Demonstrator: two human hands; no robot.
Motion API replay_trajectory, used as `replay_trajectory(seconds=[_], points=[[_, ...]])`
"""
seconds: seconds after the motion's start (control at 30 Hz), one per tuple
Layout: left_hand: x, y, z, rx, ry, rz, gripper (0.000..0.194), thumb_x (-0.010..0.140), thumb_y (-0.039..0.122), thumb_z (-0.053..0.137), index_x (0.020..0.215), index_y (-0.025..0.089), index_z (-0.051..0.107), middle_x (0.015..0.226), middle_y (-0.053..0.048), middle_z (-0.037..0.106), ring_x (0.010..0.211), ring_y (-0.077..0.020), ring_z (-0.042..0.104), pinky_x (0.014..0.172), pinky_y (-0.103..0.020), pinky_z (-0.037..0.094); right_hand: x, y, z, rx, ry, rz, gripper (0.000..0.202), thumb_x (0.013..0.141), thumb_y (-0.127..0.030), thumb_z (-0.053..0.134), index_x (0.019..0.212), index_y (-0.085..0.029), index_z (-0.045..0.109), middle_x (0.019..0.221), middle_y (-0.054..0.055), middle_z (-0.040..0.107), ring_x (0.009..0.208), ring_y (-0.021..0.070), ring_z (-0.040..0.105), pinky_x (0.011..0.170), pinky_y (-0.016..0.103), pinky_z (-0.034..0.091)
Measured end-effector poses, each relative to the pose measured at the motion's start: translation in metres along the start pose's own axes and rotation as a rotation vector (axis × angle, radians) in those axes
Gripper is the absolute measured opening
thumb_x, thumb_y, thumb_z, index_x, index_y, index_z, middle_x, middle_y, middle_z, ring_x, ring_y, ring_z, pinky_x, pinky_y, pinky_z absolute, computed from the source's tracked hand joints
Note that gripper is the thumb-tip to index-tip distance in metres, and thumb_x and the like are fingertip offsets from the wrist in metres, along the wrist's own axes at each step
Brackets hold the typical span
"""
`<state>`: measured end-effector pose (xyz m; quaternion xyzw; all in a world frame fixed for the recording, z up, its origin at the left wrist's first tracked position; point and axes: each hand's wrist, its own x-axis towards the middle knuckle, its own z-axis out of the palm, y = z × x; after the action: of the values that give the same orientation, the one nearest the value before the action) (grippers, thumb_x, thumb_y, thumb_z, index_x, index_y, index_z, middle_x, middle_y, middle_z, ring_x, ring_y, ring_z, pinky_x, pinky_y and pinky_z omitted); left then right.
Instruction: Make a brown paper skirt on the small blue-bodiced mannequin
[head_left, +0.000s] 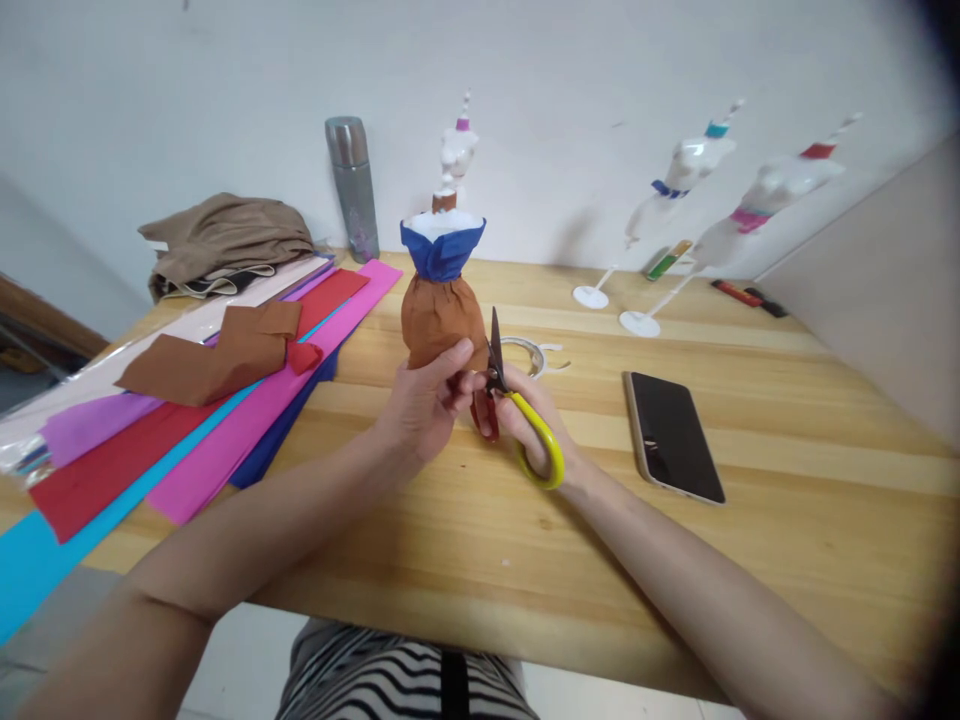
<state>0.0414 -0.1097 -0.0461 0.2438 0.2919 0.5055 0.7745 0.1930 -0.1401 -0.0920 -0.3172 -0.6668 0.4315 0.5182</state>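
In front of me a small mannequin (444, 240) wears a blue collar-like top and a gathered brown crepe paper skirt (442, 312). My left hand (431, 395) is closed on the lower part of the brown skirt, thumb on its front. My right hand (536, 415) has its fingers through the handles of a pair of scissors (540, 440), one handle yellow and one red. The dark blades are parted and point upward at the skirt's right edge. Whether they touch the paper I cannot tell. The fingers partly hide the skirt's bottom.
Crepe paper strips (225, 430) and a brown piece (217, 355) lie left, below folded cloth (225, 240). A thermos (352, 190) stands behind. More small mannequins (682, 165) stand at the back. A phone (673, 435) and a roll of tape (525, 352) lie right.
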Motion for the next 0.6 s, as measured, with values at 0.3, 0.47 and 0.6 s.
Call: replay_trajectory(seconds=[0.3,0.47,0.6], points=[[-0.0036,0.0038,0.003,-0.019,-0.029,-0.008,0.033,0.068,0.021,0.092,0.081,0.015,0.063,0.065,0.004,0.062,0.052,-0.005,0.055,0.043,-0.016,0.031,0.0006,0.0006,0.0003,0.02,0.008,-0.031,0.047,0.099,-0.066,0.058,0.108,-0.021,0.063,0.097,0.006,0.07,0.065,0.0155,0.054,0.061,0.033,0.047],[-0.0034,0.0027,0.0016,-0.023,-0.026,-0.006,0.034,0.066,0.022,0.094,0.081,0.015,0.064,0.064,0.004,0.06,0.054,-0.0058,0.055,0.044,-0.017,0.031,0.0018,-0.0048,0.0026,0.014,-0.009,-0.04,0.045,0.099,-0.066,0.056,0.107,-0.023,0.064,0.089,0.003,0.068,0.06,0.0146,0.051,0.067,0.036,0.049],[-0.0025,0.0019,0.0012,-0.028,-0.005,-0.023,0.034,0.066,0.023,0.094,0.081,0.015,0.065,0.062,0.004,0.059,0.053,-0.0067,0.055,0.044,-0.019,0.03,0.001,-0.004,0.0017,0.0,0.0,-0.013,0.045,0.098,-0.067,0.057,0.107,-0.024,0.064,0.089,0.003,0.068,0.058,0.015,0.05,0.067,0.037,0.05]])
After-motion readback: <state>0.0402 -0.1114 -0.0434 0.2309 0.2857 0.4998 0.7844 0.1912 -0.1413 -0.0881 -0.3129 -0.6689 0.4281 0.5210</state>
